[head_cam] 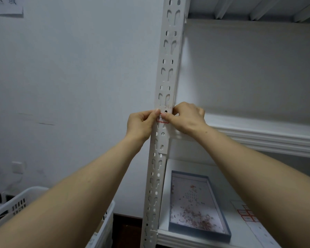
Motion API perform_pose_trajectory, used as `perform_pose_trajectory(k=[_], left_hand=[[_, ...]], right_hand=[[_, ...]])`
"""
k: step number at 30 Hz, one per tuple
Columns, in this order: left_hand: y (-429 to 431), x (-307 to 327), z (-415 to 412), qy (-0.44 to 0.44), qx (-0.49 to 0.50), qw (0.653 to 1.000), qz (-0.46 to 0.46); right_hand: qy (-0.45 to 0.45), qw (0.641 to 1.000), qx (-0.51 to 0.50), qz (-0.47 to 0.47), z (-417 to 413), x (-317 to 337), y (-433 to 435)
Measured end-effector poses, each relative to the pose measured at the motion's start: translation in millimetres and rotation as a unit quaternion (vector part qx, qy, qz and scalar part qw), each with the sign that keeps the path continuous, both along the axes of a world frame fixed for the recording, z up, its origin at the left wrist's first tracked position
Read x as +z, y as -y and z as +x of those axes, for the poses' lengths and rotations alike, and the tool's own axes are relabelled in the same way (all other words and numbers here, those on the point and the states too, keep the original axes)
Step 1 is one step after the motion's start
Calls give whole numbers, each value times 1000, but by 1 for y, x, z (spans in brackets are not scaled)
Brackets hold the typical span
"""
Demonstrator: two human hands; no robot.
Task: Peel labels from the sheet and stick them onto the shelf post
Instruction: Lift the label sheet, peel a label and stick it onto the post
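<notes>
Shelving (pixel 267 138) stands by a pale wall (pixel 70 77), left hand (pixel 141 124) and right hand (pixel 188 119) pinching a red-edged label (pixel 162 120), writing unreadable, against its white post (pixel 168 68)

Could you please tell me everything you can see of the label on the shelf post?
The label is a small white sticker with a red border and dark, unreadable handwriting. It lies across the face of the white slotted shelf post, just below a round hole. The left hand and right hand hold its ends with curled fingers.
</notes>
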State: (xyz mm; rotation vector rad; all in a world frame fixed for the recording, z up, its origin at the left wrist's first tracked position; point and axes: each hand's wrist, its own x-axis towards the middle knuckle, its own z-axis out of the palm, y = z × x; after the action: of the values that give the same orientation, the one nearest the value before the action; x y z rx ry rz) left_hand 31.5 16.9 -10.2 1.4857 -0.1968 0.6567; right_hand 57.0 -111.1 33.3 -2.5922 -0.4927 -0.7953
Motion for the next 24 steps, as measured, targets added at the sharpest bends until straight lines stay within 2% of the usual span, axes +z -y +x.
perform_pose_trajectory(k=[6, 11, 16, 21, 24], left_hand=[[-5, -5, -3, -10, -71, 997, -13], [-6, -8, 3, 10, -58, 998, -3], [-8, -10, 0, 5, -90, 996, -14], [-7, -8, -1, 11, -85, 996, -9], [-8, -8, -1, -12, -93, 995, -31]], right_hand=[[-29, 998, 52, -23, -5, 3, 13], [3, 999, 43, -32, 0, -4, 7], [-40, 995, 78, -39, -10, 4, 13], [-16, 997, 49, -53, -5, -1, 8], [-73, 993, 91, -7, -5, 4, 12]])
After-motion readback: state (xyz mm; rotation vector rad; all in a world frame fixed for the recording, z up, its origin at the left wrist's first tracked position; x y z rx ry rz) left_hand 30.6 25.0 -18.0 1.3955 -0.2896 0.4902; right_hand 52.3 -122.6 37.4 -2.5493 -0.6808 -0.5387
